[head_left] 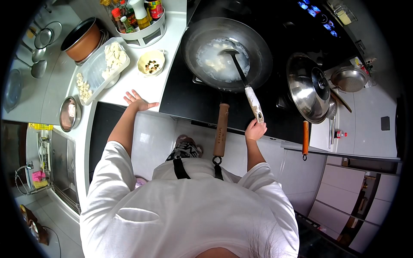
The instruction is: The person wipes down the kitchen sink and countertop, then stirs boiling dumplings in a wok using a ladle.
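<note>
A wok on the black cooktop holds cloudy, foamy liquid with pale pieces in it, perhaps dumplings. Its brown handle points toward my body. Leaning in the wok is a ladle with a dark head, partly in the liquid, and a white patterned handle. My right hand is closed at the end of that handle, in front of the cooktop edge. My left hand rests on the white counter edge with its fingers spread, holding nothing. Near it are a small bowl of chopped bits and a plastic tray of pale dumpling-like pieces.
To the right, a lidded pan with an orange handle sits on the cooktop. A rack of bottles, a brown pot and a metal bowl stand left. A sink lies at far left.
</note>
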`<state>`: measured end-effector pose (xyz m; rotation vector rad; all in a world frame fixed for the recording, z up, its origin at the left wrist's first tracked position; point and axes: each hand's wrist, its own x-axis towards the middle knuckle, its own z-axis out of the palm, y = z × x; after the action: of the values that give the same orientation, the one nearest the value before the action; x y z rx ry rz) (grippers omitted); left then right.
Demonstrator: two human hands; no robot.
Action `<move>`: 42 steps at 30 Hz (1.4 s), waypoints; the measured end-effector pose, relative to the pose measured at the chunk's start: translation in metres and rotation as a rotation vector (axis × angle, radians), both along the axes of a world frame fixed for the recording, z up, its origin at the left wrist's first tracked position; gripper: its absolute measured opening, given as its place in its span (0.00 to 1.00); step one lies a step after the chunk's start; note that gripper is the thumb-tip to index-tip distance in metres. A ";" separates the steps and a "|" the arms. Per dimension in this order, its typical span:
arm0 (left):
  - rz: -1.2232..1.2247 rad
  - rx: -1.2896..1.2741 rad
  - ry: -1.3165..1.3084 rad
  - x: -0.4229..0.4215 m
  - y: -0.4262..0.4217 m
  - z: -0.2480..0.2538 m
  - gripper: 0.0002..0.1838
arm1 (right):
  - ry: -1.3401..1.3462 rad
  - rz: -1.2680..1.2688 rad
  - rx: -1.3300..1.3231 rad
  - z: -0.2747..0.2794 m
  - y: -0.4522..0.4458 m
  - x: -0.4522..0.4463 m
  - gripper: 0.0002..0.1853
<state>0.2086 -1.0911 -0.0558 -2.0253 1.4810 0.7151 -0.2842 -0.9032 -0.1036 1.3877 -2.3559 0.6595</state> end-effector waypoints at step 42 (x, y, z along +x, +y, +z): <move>-0.025 -0.024 0.032 0.003 -0.002 -0.002 0.90 | -0.022 -0.006 0.017 0.002 0.001 0.001 0.09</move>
<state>0.2116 -1.0934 -0.0581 -2.0184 1.5373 0.7266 -0.2828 -0.9022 -0.1016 1.3866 -2.3876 0.6572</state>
